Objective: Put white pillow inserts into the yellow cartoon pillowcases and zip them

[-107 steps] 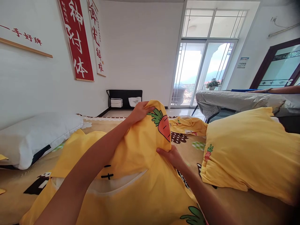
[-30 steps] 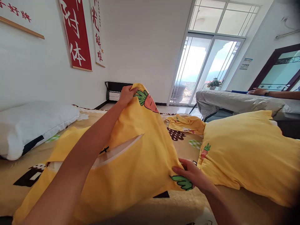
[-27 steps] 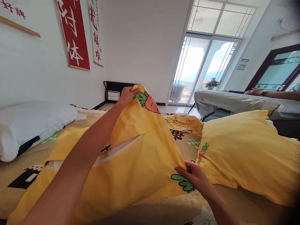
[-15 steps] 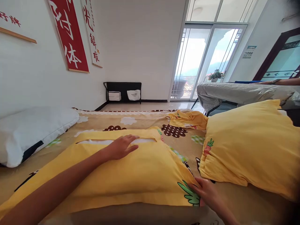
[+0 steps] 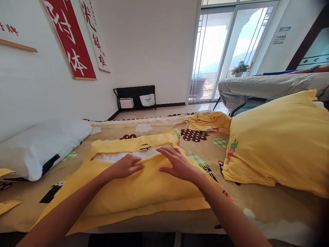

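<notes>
A yellow pillowcase (image 5: 144,185) with a carrot print lies flat before me on the bed. Its long slit gapes near the far edge, showing a white pillow insert (image 5: 109,156) inside. My left hand (image 5: 127,166) is closed on the slit's near edge, fingers curled and thumb pointing right. Just right of it, my right hand (image 5: 177,163) rests over the same edge, fingers stretched toward the slit and thumb apart. Between the hands the near edge sags, and the far flap stands slightly raised with a small black marking on it.
A white pillow (image 5: 59,140) lies to the left, and a plump yellow pillow (image 5: 277,140) to the right. A crumpled yellow cloth (image 5: 209,120) sits on the patterned bedsheet (image 5: 156,136). Another person's forearm (image 5: 312,68) rests on a covered table (image 5: 269,84) at back right.
My right hand has left the pillowcase's near right corner and come up to the slit. My left hand has curled onto the slit's edge. The slit gapes wider.
</notes>
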`<move>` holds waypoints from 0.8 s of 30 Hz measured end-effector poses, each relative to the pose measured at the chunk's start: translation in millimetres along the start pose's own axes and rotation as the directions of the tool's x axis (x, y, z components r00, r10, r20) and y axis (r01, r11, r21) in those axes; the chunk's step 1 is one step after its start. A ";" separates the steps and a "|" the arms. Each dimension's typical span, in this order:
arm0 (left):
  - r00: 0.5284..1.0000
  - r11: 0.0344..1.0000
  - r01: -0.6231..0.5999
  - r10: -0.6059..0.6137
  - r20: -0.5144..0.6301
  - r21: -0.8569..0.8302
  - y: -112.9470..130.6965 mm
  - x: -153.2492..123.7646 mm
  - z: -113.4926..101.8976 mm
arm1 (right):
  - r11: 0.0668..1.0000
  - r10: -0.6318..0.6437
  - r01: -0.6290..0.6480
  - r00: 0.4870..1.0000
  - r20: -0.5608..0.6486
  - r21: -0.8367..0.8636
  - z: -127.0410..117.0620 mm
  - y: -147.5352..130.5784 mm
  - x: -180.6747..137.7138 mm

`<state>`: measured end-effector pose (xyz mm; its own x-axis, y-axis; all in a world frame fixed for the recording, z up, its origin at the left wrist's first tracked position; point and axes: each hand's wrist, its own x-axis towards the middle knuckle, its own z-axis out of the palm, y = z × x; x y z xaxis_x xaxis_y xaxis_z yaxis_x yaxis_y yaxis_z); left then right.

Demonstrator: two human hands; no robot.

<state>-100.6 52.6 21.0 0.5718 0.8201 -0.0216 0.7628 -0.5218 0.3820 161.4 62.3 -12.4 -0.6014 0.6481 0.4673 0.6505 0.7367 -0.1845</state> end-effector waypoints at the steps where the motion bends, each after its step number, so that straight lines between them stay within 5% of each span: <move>1: 1.000 1.000 -0.021 0.021 0.015 0.012 8.2 -5.5 0.3 | 0.999 -0.023 0.026 0.996 0.080 -0.025 -1.1 -6.8 8.6; 5: 0.971 0.969 -0.203 0.181 0.157 0.141 35.1 -26.5 -3.6 | 0.991 0.021 0.028 0.932 0.361 -0.130 -10.0 -23.0 4.7; 8: 0.868 0.892 -0.445 0.407 0.286 0.078 43.9 -22.3 -2.0 | 0.994 -0.011 0.060 0.876 0.482 -0.086 -16.2 -32.8 -22.0; 10: 0.804 0.824 -0.563 0.531 0.268 0.055 48.4 -4.6 7.4 | 0.993 -0.042 0.092 0.855 0.518 -0.072 -19.7 -39.6 -40.1; 14: 0.659 0.608 -0.750 0.722 0.212 0.262 65.6 49.0 48.9 | 0.994 -0.003 0.063 0.840 0.543 -0.092 -26.5 -50.8 -68.3; 19: 0.476 0.386 -0.876 0.794 0.378 0.291 92.9 88.9 116.2 | 0.975 0.113 0.026 0.801 0.588 -0.222 -18.8 -50.6 -104.5; 21: 0.467 0.364 -0.873 0.816 0.340 0.326 97.0 91.1 138.6 | 0.948 0.140 0.046 0.828 0.543 -0.314 -11.9 -46.5 -119.5; 24: 0.555 0.432 -0.796 0.800 0.227 0.425 92.6 89.0 161.2 | 0.905 0.109 0.081 0.905 0.411 -0.419 -6.7 -41.6 -135.3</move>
<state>69.6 39.4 -94.5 0.9964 -0.0157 0.0836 0.0022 -0.9777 -0.2102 218.8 -57.3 -62.1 -0.6643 0.7460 0.0479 0.7336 0.6383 0.2331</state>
